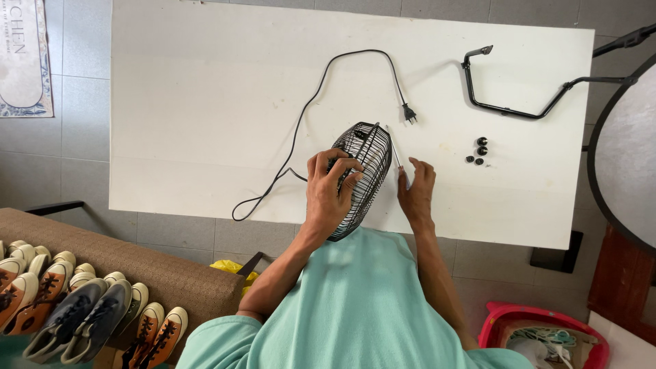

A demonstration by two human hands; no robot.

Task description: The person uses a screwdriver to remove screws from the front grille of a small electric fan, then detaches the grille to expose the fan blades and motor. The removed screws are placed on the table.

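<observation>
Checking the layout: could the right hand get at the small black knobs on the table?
Probably yes: the right hand holds a screwdriver, but only bare table lies between it and the knobs.

A home, most likely an entry or living area. Grey floor tiles (pixel 75 116) underfoot; pairs of sneakers (pixel 82 311) lined up beside a brown woven bench (pixel 137 263); a printed mat (pixel 24 58) at the left edge. A plain white worktop (pixel 205 102) set low, a round side table (pixel 629 150) at right, a red plastic basket (pixel 547 328) of oddments.
</observation>
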